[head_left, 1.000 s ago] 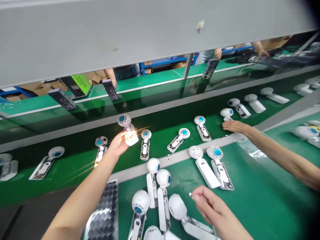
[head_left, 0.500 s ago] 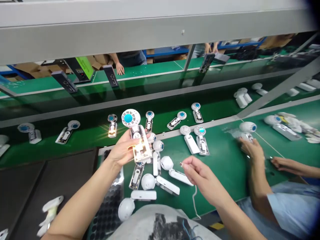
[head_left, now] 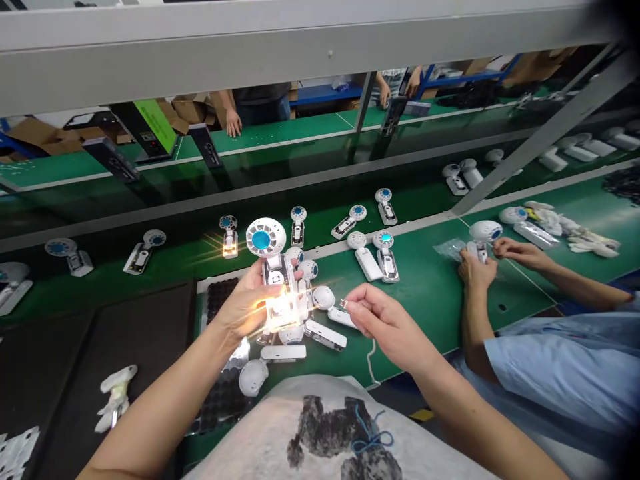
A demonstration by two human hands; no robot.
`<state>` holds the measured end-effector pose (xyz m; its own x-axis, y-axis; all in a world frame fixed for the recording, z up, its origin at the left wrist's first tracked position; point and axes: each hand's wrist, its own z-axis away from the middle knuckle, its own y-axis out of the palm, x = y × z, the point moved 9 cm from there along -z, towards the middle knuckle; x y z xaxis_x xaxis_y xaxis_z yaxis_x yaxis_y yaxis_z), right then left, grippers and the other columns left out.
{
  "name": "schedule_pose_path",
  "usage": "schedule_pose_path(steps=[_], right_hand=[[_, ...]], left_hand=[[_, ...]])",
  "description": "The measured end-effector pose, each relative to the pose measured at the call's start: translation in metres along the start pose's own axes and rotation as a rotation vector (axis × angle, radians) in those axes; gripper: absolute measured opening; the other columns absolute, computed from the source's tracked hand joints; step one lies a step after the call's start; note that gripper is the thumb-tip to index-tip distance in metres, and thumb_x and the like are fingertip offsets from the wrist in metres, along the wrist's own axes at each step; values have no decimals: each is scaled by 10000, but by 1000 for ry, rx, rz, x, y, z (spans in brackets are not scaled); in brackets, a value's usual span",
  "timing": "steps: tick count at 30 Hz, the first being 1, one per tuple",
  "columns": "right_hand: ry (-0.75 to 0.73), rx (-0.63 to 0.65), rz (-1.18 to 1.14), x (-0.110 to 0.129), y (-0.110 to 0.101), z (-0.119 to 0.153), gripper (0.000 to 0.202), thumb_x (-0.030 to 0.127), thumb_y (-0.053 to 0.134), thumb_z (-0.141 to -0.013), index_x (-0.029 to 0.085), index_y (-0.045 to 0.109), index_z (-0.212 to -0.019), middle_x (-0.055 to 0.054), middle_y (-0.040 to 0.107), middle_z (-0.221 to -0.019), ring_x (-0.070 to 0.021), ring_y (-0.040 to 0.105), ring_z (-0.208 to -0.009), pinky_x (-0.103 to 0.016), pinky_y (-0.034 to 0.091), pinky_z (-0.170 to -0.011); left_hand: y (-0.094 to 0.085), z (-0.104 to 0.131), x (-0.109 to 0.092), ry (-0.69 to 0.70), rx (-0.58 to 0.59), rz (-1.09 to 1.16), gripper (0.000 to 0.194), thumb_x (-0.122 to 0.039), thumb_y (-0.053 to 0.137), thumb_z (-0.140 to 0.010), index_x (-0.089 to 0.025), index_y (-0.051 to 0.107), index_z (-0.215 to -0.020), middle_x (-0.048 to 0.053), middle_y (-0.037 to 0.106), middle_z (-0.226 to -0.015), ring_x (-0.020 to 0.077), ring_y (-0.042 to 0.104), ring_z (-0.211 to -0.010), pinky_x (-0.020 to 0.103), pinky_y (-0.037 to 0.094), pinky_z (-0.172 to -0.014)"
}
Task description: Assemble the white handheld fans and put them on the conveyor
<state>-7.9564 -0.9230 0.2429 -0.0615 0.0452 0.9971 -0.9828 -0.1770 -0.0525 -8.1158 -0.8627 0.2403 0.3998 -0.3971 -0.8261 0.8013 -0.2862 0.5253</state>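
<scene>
My left hand (head_left: 249,301) grips a white handheld fan (head_left: 273,267) with a round head and a blue hub. Its handle is uncovered, and a bright yellow light glares from the lower part, hiding detail there. My right hand (head_left: 383,320) pinches the small plug of a white charging cable (head_left: 371,367), which hangs down below the hand. The plug points toward the fan but is apart from it. Under and around my left hand lie several more white fans, including one with its back up (head_left: 326,335) and another near my apron (head_left: 254,377).
Several fans rest on the green conveyor, one of them lit (head_left: 229,243). Two fans (head_left: 385,257) lie by the belt's edge. On the right a co-worker's hands (head_left: 477,267) hold a fan. A black mat (head_left: 150,333) and a glove (head_left: 116,393) are at left. A metal beam crosses above.
The light in the held fan glares more strongly. My right hand with the plug is closer to the fan. The co-worker's hands have come together at their fan, and the view has shifted.
</scene>
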Motion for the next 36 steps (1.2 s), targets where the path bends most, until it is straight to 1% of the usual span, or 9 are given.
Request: schedule_pose_path(steps=[6, 10, 15, 17, 21, 24, 27, 30, 36], right_hand=[[-27, -18, 0, 5, -3, 2, 183, 371, 466, -857, 190, 472, -825, 64, 378, -560, -85, 333, -498, -217, 279, -461], [-25, -22, -8, 7, -4, 2, 182, 372, 476, -850, 191, 488, -834, 63, 389, -565, -85, 340, -496, -214, 273, -452], [-37, 0, -21, 12, -2, 0, 161, 344, 475, -856, 188, 483, -819, 69, 380, -560, -81, 333, -493, -206, 268, -448], [-37, 18, -14, 14, 1, -2, 152, 331, 458, -865, 190, 476, -813, 69, 384, -563, -81, 336, -494, -206, 272, -451], [-85, 46, 96, 22, 13, -9, 129, 292, 424, -880, 200, 474, -804, 54, 452, -601, -91, 396, -533, -218, 324, -507], [-119, 76, 165, 24, 25, -16, 105, 261, 430, -873, 200, 483, -807, 50, 481, -597, -95, 427, -549, -221, 349, -538], [-126, 108, 185, 22, 33, -21, 98, 244, 429, -869, 196, 481, -800, 49, 495, -592, -94, 443, -545, -220, 360, -545], [-147, 103, 256, 23, 33, -22, 97, 229, 434, -862, 195, 478, -782, 54, 481, -580, -90, 435, -531, -216, 350, -537], [-126, 118, 396, 11, 30, -27, 114, 196, 435, -852, 194, 448, -739, 62, 461, -534, -90, 410, -490, -219, 322, -517]], left_hand=[[4, 7, 5, 8, 17, -8, 542, -88, 644, -668, -240, 451, -1152, 94, 484, -1261, 333, 445, -1166, 488, 449, -890], [4, 9, 4, 36, 9, -35, 592, -54, 656, -648, -261, 443, -1160, 76, 503, -1243, 322, 442, -1172, 470, 462, -881], [10, 9, 5, 6, 79, 23, 508, -116, 638, -702, -226, 461, -1166, 92, 503, -1242, 308, 415, -1199, 455, 450, -903], [8, 7, 6, 8, 52, 49, 455, -168, 628, -731, -228, 477, -1156, 87, 521, -1222, 301, 439, -1180, 450, 461, -889], [-1, 2, 16, -51, -101, 49, 333, -288, 604, -768, -202, 541, -1084, 84, 602, -1090, 285, 541, -1062, 420, 503, -827], [1, 0, 22, -72, -154, 32, 308, -288, 636, -738, -169, 575, -1016, 88, 640, -984, 271, 590, -971, 387, 516, -798], [8, 0, 24, -80, -148, 9, 293, -255, 652, -720, -157, 584, -987, 78, 651, -932, 246, 609, -916, 355, 516, -786], [14, -1, 25, -88, -131, -31, 277, -251, 648, -725, -146, 588, -974, 74, 651, -917, 227, 611, -892, 337, 505, -780], [19, -7, 23, -24, -92, -230, 313, -229, 637, -745, -153, 557, -1038, 65, 628, -1000, 182, 593, -891, 278, 466, -778]])
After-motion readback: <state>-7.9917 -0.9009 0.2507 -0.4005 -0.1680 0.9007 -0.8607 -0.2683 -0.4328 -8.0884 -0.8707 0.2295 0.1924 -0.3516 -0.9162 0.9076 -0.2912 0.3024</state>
